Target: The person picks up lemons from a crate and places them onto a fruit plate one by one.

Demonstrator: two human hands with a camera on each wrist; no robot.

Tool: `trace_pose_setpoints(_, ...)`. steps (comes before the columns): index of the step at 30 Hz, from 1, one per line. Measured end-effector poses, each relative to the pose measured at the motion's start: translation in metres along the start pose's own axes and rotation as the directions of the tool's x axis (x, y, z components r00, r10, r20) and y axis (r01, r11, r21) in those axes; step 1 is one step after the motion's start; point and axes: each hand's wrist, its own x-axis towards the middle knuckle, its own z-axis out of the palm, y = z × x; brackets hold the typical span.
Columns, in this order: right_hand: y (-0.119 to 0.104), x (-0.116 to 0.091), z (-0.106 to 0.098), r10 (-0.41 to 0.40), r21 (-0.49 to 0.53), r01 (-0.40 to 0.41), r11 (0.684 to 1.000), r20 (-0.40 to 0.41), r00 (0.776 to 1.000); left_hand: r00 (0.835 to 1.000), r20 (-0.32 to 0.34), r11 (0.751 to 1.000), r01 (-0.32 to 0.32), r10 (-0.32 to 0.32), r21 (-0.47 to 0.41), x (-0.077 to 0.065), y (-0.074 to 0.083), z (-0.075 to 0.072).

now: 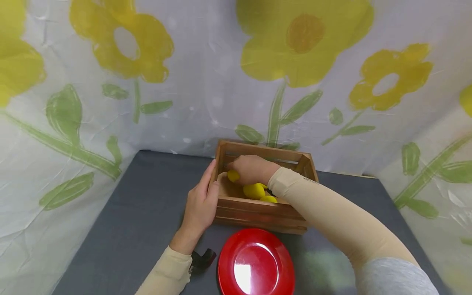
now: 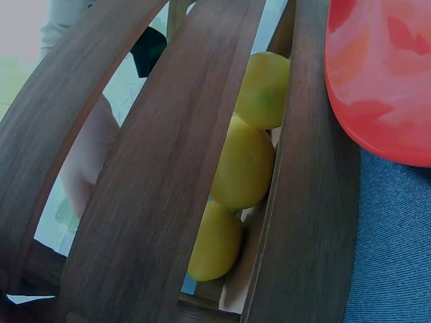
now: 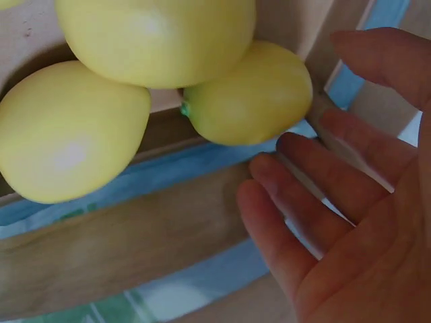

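Note:
A wooden slatted crate (image 1: 258,211) stands at the back of the table. Several yellow lemons (image 1: 253,191) lie inside; in the left wrist view some lemons (image 2: 242,161) show in a row through a gap between slats. My right hand (image 1: 252,168) reaches down into the crate's left part, its fingertips hidden from the head view. In the right wrist view, the right hand (image 3: 350,202) has its fingers spread, tips right by a lemon (image 3: 259,94), nothing in the palm. My left hand (image 1: 200,200) rests along the crate's left end with extended fingers.
A round red plate (image 1: 228,266) sits on the dark table (image 1: 147,205), just in front of the crate. Behind the table hangs a white sheet (image 1: 206,94) painted with yellow flowers. A black device (image 1: 203,259) is at my left wrist.

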Motion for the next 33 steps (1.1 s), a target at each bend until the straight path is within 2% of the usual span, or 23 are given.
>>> trace_pose_setpoints(10, -0.002, 0.009, 0.004, 0.015, -0.06, -0.014, 0.998, 0.017, 1.0, 1.0, 0.009, 1.0, -0.023, 0.023, -0.003, 0.002, 0.001, 0.0)
trace_pose_setpoints(20, -0.005, 0.017, 0.009, 0.002, -0.073, 0.003, 0.997, 0.072, 0.997, 1.0, 0.006, 1.0, -0.007, 0.007, -0.007, 0.0, 0.0, -0.001)
trace_pose_setpoints(33, -0.004, 0.017, 0.01, -0.01, -0.054, 0.014, 0.998, 0.078, 0.997, 1.0, -0.01, 1.0, -0.022, 0.021, -0.013, -0.001, -0.001, 0.0)
